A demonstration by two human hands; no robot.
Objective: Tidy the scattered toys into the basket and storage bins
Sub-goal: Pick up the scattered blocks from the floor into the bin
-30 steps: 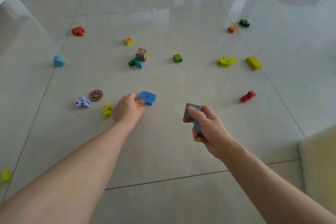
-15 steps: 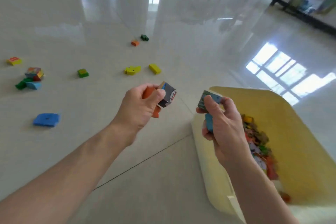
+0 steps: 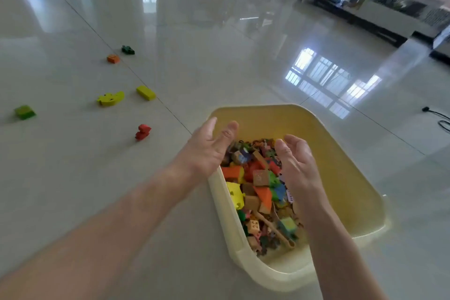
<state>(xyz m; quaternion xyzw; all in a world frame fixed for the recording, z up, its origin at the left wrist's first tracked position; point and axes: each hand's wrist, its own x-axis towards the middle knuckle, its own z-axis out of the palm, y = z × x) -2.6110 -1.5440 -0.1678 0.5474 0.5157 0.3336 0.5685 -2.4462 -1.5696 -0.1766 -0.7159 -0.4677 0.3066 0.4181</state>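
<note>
I see the glossy tiled floor (image 3: pixel 219 68) filling the view, and on it, near and right, a pale yellow bin (image 3: pixel 341 153) holding a heap of mixed toys (image 3: pixel 260 185). My left hand (image 3: pixel 209 148) hangs over the bin's left rim, fingers spread and released, grasping nothing; my right hand (image 3: pixel 297 161) hovers over the toys, fingers relaxed, also released. Left of the bin, loose pieces lie well apart on the floor: a yellow animal (image 3: pixel 110 98), a yellow block (image 3: pixel 145 93), a green block (image 3: pixel 24 112), a red figure (image 3: pixel 143 132), and farther off an orange block (image 3: pixel 113 58) beside a dark green piece (image 3: pixel 128 50).
</note>
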